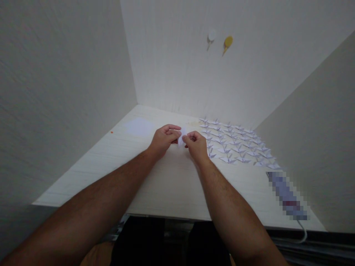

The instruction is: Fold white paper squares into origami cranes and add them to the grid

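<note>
Between my two hands, above the middle of the table (172, 188), is a small piece of folded white paper (180, 141), narrowing to a point at its lower end. My left hand (166, 138) pinches its left side with thumb and fingers. From the other side my right hand (196, 142) grips the paper's right edge, its fingers curled. Just right of that hand, several white origami cranes (229, 142) lie in rows. A stack of white paper sheets (139, 126) lies flat to the left of my left hand.
Walls enclose the table at left, back and right. A white hook (211, 35) and a yellow hook (228, 41) are on the back wall. A blurred-out long object (287, 195) with a cord (303, 236) lies at the right edge. A tiny orange speck (111, 132) sits at left.
</note>
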